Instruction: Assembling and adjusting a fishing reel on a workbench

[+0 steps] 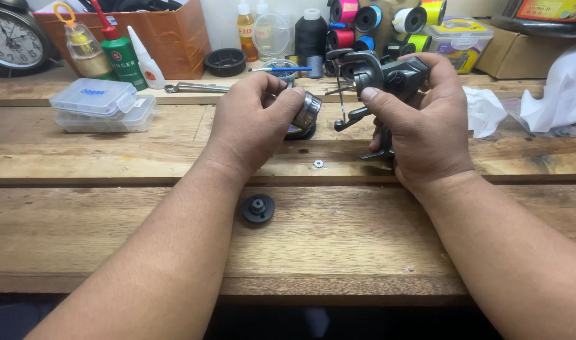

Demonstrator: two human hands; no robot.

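Above the wooden workbench (111, 226): dark fishing reel body (388, 75) gripped upright in right hand (420, 126), silver spool (305, 112) pinched in left hand (250, 123) just beside it, black knob (258, 208) and small gear (319, 164) parked below within reach.

Wooden workbench (111, 226), black knob (258, 208), tiny gear (319, 164)

Both forearms bare, no sleeves; left hand (253, 119) and right hand (420, 126) ungloved.
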